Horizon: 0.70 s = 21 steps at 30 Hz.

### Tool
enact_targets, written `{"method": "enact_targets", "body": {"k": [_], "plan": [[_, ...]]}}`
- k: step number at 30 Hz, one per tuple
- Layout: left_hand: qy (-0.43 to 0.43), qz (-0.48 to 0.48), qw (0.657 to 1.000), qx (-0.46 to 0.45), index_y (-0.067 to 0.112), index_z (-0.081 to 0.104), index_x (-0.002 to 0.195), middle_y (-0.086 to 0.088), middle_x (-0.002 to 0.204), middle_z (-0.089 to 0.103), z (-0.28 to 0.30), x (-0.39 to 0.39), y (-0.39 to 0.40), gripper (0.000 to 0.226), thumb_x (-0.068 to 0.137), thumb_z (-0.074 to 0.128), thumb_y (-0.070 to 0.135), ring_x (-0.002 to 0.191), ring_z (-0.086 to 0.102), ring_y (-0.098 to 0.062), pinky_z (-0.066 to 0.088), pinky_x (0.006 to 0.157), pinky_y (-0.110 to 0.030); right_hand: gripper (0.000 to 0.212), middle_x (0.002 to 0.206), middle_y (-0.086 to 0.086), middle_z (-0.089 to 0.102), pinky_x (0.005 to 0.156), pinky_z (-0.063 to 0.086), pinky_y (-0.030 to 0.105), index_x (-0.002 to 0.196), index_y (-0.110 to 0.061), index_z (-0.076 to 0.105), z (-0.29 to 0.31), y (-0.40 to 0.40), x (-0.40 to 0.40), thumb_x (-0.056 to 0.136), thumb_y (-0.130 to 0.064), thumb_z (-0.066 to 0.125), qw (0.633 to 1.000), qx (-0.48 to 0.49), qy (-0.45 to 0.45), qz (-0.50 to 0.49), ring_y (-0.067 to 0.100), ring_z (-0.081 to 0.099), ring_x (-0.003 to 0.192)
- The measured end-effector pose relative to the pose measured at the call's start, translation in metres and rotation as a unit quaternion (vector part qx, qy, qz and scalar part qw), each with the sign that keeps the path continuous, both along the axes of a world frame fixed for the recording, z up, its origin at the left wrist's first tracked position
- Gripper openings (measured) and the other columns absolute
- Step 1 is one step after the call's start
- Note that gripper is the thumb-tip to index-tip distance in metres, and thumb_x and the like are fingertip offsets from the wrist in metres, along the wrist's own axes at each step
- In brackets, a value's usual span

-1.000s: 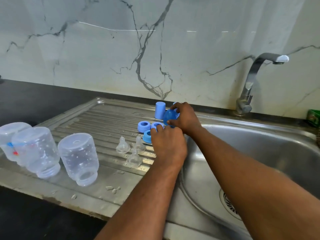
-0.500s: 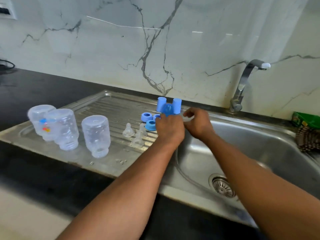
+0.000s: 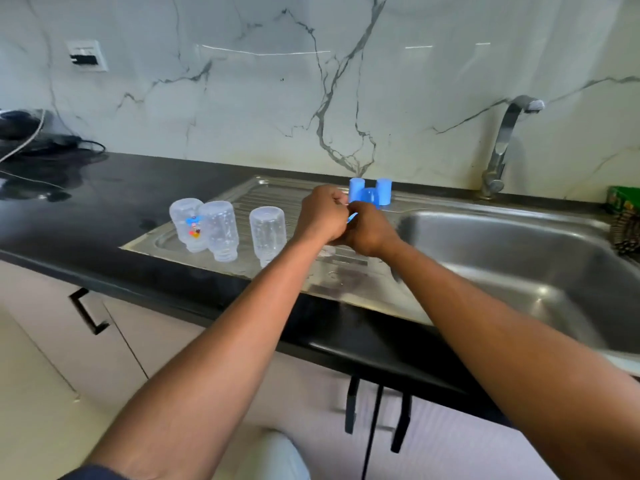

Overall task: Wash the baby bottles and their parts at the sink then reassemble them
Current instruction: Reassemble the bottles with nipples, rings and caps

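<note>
Both my hands meet above the steel drainboard (image 3: 242,199). My left hand (image 3: 320,214) has its fingers curled and pinches a small pale piece, apparently a clear teat (image 3: 343,201). My right hand (image 3: 370,232) grips a blue ring (image 3: 351,218), of which only a sliver shows between the hands. Behind them, three blue caps (image 3: 370,192) stand clustered at the drainboard's back edge. Three clear bottles stand upside down on the left: one with a coloured print (image 3: 187,221), a second (image 3: 220,233) and a third (image 3: 267,233). My hands hide the other rings and teats.
The sink basin (image 3: 519,258) lies to the right, with the tap (image 3: 502,147) behind it. A green packet (image 3: 623,202) and a scrubber (image 3: 627,237) sit at its far right. Black countertop (image 3: 86,209) extends left, with cables at the far left. Cabinet doors are below.
My head has pulled back, so the cabinets and counter front now show. My hands have lifted off the drainboard and closed together over the small parts.
</note>
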<state>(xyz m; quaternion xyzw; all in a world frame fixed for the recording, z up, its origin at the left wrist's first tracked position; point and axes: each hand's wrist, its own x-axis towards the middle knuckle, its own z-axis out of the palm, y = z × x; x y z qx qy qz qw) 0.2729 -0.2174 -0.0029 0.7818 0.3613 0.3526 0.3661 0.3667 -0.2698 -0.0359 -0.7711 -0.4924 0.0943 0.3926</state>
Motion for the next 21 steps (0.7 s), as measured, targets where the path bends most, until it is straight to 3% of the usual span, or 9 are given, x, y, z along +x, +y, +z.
{"method": "enact_targets", "body": {"k": [4, 7, 12, 14, 16, 17, 19, 21], "plan": [[-0.064, -0.019, 0.998, -0.022, 0.018, 0.062, 0.09, -0.002, 0.091, 0.07, -0.001, -0.014, 0.011, 0.021, 0.092, 0.046, 0.004, 0.079, 0.062, -0.02, 0.051, 0.073, -0.03, 0.043, 0.091, 0.006, 0.068, 0.08, 0.053, 0.036, 0.085, -0.015, 0.059, -0.012, 0.015, -0.013, 0.067, -0.038, 0.09, 0.998, -0.054, -0.03, -0.03, 0.025, 0.065, 0.086], [-0.087, -0.088, 0.99, -0.067, 0.017, 0.062, 0.095, 0.002, 0.082, 0.066, 0.003, -0.02, 0.006, 0.016, 0.097, 0.049, 0.007, 0.067, 0.056, -0.015, 0.048, 0.064, -0.026, 0.037, 0.095, 0.005, 0.065, 0.08, 0.051, 0.037, 0.087, -0.017, 0.056, -0.016, 0.012, -0.017, 0.076, -0.038, 0.084, 0.992, -0.09, -0.087, -0.036, 0.024, 0.062, 0.09], [-0.048, -0.114, 0.992, -0.034, 0.008, 0.068, 0.108, -0.007, 0.098, 0.07, 0.01, -0.015, 0.014, 0.017, 0.095, 0.057, 0.006, 0.07, 0.06, -0.01, 0.05, 0.064, -0.021, 0.038, 0.097, 0.0, 0.061, 0.075, 0.048, 0.031, 0.092, -0.018, 0.06, -0.006, -0.002, 0.007, 0.07, -0.03, 0.089, 0.996, -0.037, -0.077, -0.02, 0.019, 0.058, 0.083], [-0.005, -0.084, 0.996, 0.017, 0.015, 0.071, 0.096, -0.005, 0.102, 0.073, 0.006, -0.004, 0.022, 0.012, 0.091, 0.061, 0.01, 0.085, 0.067, -0.015, 0.054, 0.077, -0.026, 0.037, 0.092, -0.001, 0.062, 0.068, 0.043, 0.025, 0.091, -0.017, 0.062, -0.001, -0.022, 0.024, 0.068, -0.025, 0.091, 0.998, -0.001, -0.064, -0.021, 0.014, 0.056, 0.073], [0.091, -0.059, 0.992, 0.069, 0.024, 0.068, 0.082, -0.002, 0.103, 0.073, 0.0, 0.015, 0.029, 0.008, 0.086, 0.065, 0.018, 0.095, 0.068, -0.021, 0.055, 0.087, -0.035, 0.034, 0.087, -0.004, 0.062, 0.065, 0.042, 0.023, 0.088, -0.017, 0.063, 0.003, -0.047, 0.043, 0.068, -0.02, 0.09, 0.998, 0.016, -0.059, -0.022, 0.011, 0.055, 0.068], [0.155, -0.049, 0.982, 0.096, 0.025, 0.068, 0.085, -0.002, 0.105, 0.072, -0.001, 0.021, 0.032, 0.001, 0.085, 0.067, 0.025, 0.098, 0.067, -0.024, 0.055, 0.088, -0.038, 0.032, 0.085, -0.005, 0.062, 0.065, 0.044, 0.024, 0.088, -0.016, 0.065, 0.003, -0.058, 0.049, 0.068, -0.018, 0.09, 0.998, 0.02, -0.057, -0.02, 0.012, 0.057, 0.069], [0.267, -0.02, 0.95, 0.163, 0.025, 0.07, 0.102, -0.003, 0.11, 0.07, -0.005, 0.036, 0.033, 0.019, 0.086, 0.068, 0.035, 0.104, 0.065, -0.027, 0.052, 0.09, -0.039, 0.029, 0.083, -0.002, 0.066, 0.066, 0.052, 0.031, 0.088, -0.014, 0.066, -0.004, -0.079, 0.062, 0.069, -0.014, 0.089, 0.999, 0.034, -0.038, -0.018, 0.02, 0.063, 0.072], [0.327, 0.0, 0.92, 0.217, 0.023, 0.068, 0.11, -0.004, 0.115, 0.068, -0.009, 0.049, 0.036, 0.028, 0.086, 0.067, 0.037, 0.11, 0.061, -0.028, 0.047, 0.093, -0.037, 0.028, 0.084, 0.007, 0.069, 0.069, 0.059, 0.043, 0.087, -0.013, 0.065, -0.014, -0.091, 0.071, 0.07, -0.007, 0.087, 0.998, 0.057, -0.011, -0.016, 0.031, 0.068, 0.076]]}}
